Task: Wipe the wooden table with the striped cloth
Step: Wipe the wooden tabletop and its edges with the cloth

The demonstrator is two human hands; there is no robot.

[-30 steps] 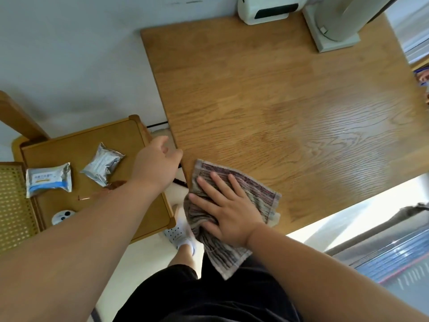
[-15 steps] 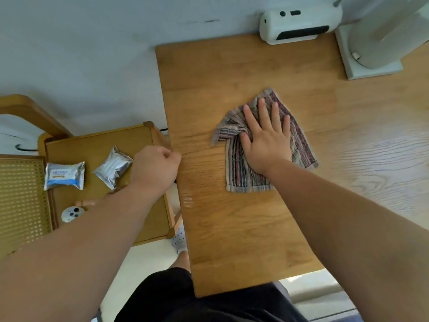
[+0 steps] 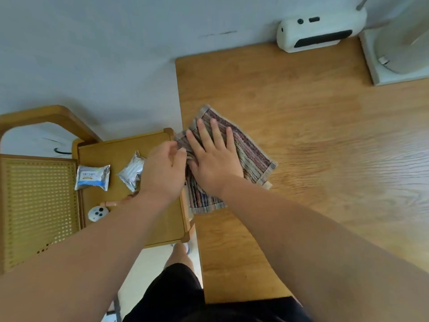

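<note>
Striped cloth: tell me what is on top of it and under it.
The right hand lies flat on the cloth; the left hand is at its left edge. Under it is the table, hidden there.

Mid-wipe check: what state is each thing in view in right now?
striped cloth: spread, partly bunched, at the table's left edge
right hand: fingers straight, pressing the cloth
left hand: fingers curled at the cloth's left edge; grip unclear
wooden table: carries the cloth
blue-label packet: lying on the side table
silver packet: lying there too, partly hidden
</note>
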